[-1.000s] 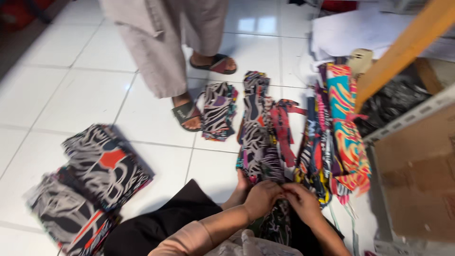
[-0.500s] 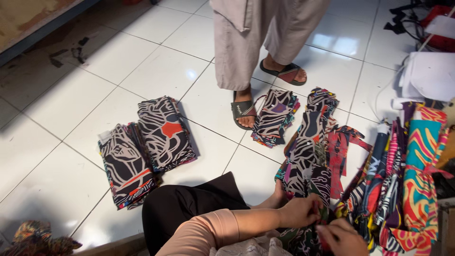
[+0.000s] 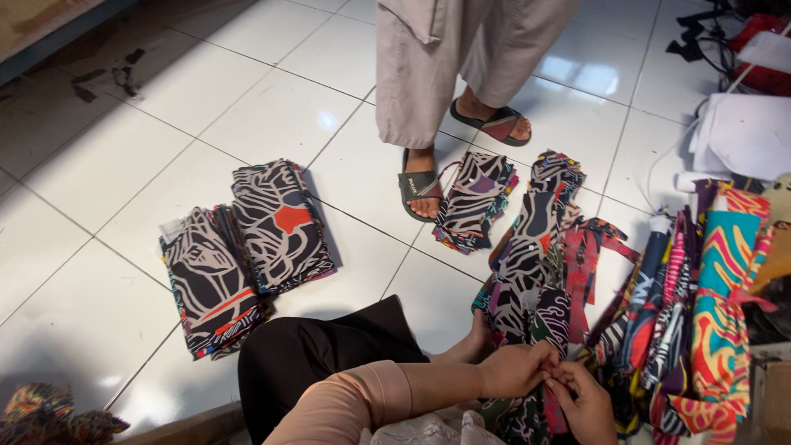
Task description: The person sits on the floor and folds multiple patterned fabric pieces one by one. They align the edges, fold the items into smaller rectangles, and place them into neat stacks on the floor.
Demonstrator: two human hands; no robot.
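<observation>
Here, left hand (image 3: 512,371) and right hand (image 3: 587,400), fingers pinching patterned fabric strip (image 3: 527,272), two folded stacks (image 3: 247,247) nearby.

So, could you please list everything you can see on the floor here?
folded cloth stacks: two, black-and-white with red, left on floor
small cloth bundle: one, dark patterned, by sandalled foot
long cloth strip: one, black-and-white, centre, running to the hands
bright cloth pile: several, teal, pink, orange, right
white sheets: upper right
standing person: one, beige trousers, sandals
left hand: pinching the strip
right hand: pinching the strip
</observation>
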